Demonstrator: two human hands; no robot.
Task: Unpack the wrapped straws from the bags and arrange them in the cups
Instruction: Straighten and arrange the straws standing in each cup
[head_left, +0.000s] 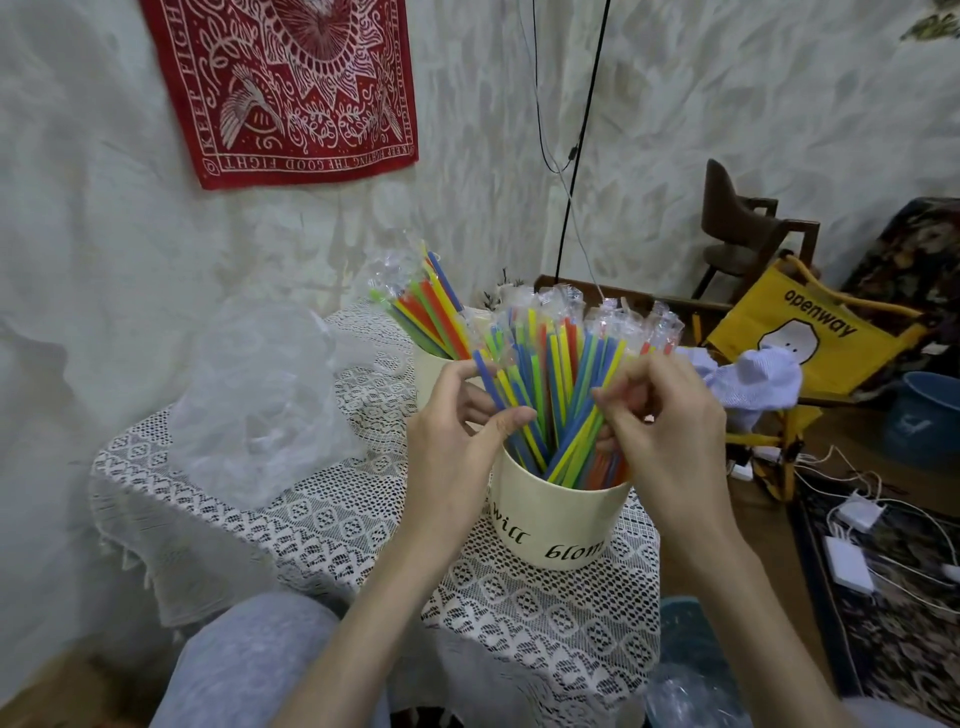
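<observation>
A cream cup (556, 525) with black lettering stands near the front of the small table, packed with wrapped straws (561, 364) in blue, yellow, green and orange that fan outward. My left hand (457, 431) holds the left side of the bunch, thumb and fingers curled round several straws. My right hand (660, 415) pinches straws on the right side just above the rim. Behind it, a second cream cup (431, 371) carries another bunch of wrapped straws (426, 306), leaning left. A crumpled clear plastic bag (265, 400) lies on the table's left.
A white lace cloth (332, 519) covers the table. To the right stand a yellow folding chair (810, 338), a wooden chair (743, 223) and a blue tub (919, 415). Chargers and cables (857, 535) lie on the rug. More clear plastic (691, 696) sits at the bottom.
</observation>
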